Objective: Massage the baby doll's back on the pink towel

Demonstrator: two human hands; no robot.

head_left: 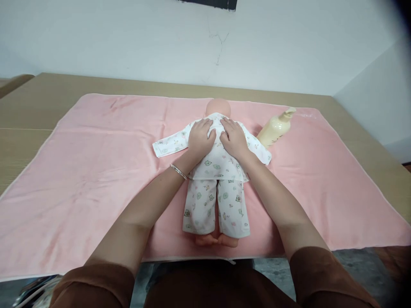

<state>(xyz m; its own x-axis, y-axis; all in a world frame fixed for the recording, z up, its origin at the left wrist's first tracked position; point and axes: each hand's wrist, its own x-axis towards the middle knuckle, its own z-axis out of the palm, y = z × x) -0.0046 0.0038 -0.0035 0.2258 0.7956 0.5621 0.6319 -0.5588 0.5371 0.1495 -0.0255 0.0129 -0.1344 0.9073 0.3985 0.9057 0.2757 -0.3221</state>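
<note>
A baby doll [217, 169] in white printed pyjamas lies face down, its bald head away from me and its bare feet towards me. My left hand [201, 137] rests flat on the left of its upper back, fingers stretched out. On the right of the upper back lies my right hand [233, 139], also flat and open. The thumbs point towards each other with a small gap between them. Both sleeves of the doll spread out to the sides. A silver bangle [178, 171] circles my left wrist.
Under the doll a pink blanket [96, 171] covers most of the wooden table [64, 87]. A cream pump bottle [276, 127] lies tilted beside the doll's right-hand sleeve. Behind the table is a white wall [144, 47]. The table's near edge is close to my body.
</note>
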